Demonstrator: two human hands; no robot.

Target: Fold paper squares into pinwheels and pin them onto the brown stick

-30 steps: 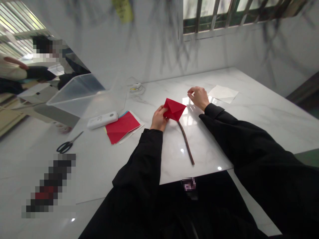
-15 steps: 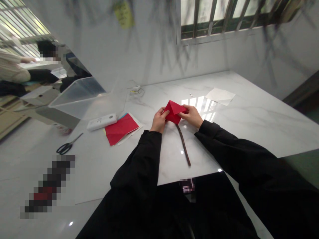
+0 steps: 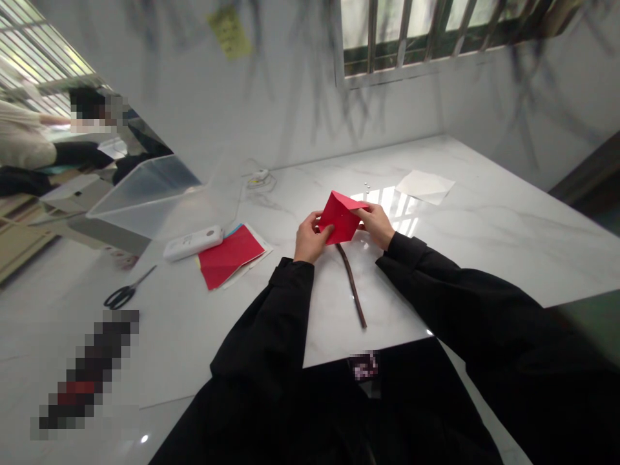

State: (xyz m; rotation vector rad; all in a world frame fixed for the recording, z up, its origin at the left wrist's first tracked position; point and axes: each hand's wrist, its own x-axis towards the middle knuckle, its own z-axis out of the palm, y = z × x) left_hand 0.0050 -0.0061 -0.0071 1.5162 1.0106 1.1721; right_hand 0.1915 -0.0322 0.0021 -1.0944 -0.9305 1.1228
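Note:
A sheet of red paper [image 3: 341, 219], folded at its upper right, is held above the table between both hands. My left hand [image 3: 310, 237] grips its left side, thumb lying on the front face. At the right corner, my right hand [image 3: 378, 224] pinches the folded flap. Some of the fingers of both hands are hidden behind the paper. Below the paper a thin dark brown stick [image 3: 353, 287] lies on the white marbled table [image 3: 504, 239], its far end close under the paper.
To the left lie a stack of coloured paper [image 3: 230, 255], a white oblong device [image 3: 192, 243] and black-handled scissors [image 3: 126, 292]. A clear plastic bin [image 3: 145, 194] stands farther back. White paper [image 3: 426, 187] rests at the back right. Another person [image 3: 24, 135] is at far left.
The red paper has been turned and partly opened, so more of its flat face shows. My left thumb has moved lower on it. The view has shifted slightly.

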